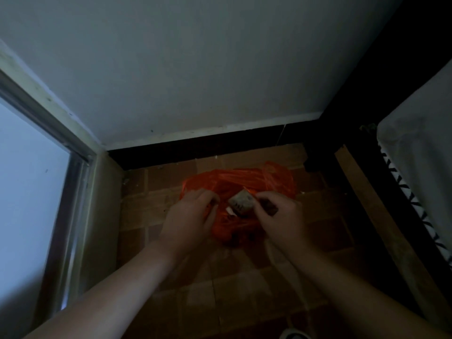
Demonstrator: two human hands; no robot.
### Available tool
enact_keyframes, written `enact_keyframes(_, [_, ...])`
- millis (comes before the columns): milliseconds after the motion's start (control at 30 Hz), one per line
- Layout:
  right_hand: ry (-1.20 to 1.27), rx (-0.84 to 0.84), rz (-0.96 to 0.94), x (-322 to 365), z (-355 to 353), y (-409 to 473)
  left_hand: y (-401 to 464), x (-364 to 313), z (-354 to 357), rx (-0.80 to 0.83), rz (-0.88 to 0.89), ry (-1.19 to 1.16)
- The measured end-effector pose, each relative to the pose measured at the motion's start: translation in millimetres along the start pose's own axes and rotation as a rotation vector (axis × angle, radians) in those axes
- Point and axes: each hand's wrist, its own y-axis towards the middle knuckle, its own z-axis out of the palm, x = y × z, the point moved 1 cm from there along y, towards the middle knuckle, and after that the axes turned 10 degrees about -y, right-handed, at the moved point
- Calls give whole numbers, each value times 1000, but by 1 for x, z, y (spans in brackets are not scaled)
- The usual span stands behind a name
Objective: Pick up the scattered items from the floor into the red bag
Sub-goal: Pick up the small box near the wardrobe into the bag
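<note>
Red, thin and crinkled, the plastic bag (234, 192) lies on the brown tiled floor (244, 289) close to the dark skirting board (208, 145) under a pale grey wall (195, 57). Both bare forearms reach in from the lower edge of the head view and meet over the bag.

The left hand (188, 218) sits on the bag's left side with its fingers curled down into the red film, gripping the plastic near the bag's mouth. The right hand (278, 216) is on the bag's right side; its thumb and fingers are bent, and they pinch the right edge of a small greyish, blocky crumpled item (241, 204) with dark marks on it. That item is held between the two hands, directly above the middle of the bag and touching or nearly touching the red film; the dim light does not let me tell which. A small white scrap (229, 211) shows just below and left of it, against the bag.

At the left stands a pale window frame (73, 167) with bright glass. At the right, a dark wooden frame (367, 192) runs along the floor, and beside it hangs a whitish cloth (420, 155) with a black-and-white zigzag edge. A light-coloured shoe tip (294, 335) peeks in at the bottom edge.
</note>
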Motion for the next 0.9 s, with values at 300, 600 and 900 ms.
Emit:
enact_keyframes(300, [-58, 292, 246, -10, 38, 19, 2, 16, -8, -18, -186, 201])
enact_keyframes(600, [-190, 74, 4, -21, 1, 18, 10, 27, -2, 119, -573, 188])
enact_keyframes(900, [-364, 323, -83, -39, 16, 38, 18, 37, 16, 78, -526, -29])
